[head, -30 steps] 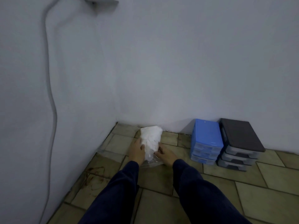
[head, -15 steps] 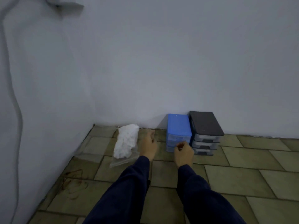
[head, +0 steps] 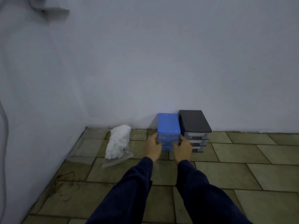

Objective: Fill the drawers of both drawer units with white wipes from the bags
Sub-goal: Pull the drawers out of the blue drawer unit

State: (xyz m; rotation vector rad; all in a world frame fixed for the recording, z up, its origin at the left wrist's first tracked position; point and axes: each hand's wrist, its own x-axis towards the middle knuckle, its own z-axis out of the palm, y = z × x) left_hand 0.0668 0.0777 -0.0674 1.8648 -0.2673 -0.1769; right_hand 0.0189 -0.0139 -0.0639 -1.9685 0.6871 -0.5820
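Against wall: boxy blue plastic drawer unit (head: 169, 126), both hands gripping.

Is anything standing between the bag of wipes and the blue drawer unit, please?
Nothing visible does: only bare floor tile and the left hand, which is at the blue drawer unit itself, lie between it and the bag of wipes. Its drawers look closed, though.

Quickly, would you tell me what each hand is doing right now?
Left hand: grips the left side of the blue drawer unit.
Right hand: grips its right side.
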